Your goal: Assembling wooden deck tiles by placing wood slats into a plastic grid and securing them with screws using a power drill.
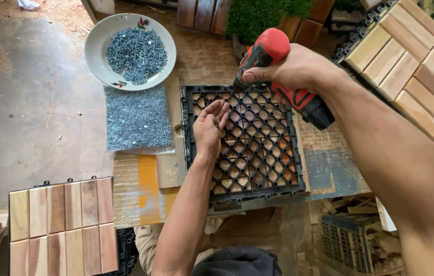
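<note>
Looking down from the head cam, the right hand is wrapped tight around a red cordless driver, tip pointing down at the top edge of the black plastic grid; that grid sits face-down on the bench with wood slats showing through its holes. The left hand rests palm-up on the grid, fingers half curled around what look like a few small screws; too tiny to count.

Only one view, so that's all I've got. My two cents on doing this bit well: keep the driver square to the grid so the bit doesn't skate off the screw head; let that cupped hand stay just beside the hole but out from under the tip; go easy on the trigger, since I'd guess plastic webbing like this cracks if you overdrive.

Refills are close: a white bowl heaped with screws up left, a clear bag of them below it. Finished slat tiles sit bottom left; another stack is off to the right.
</note>
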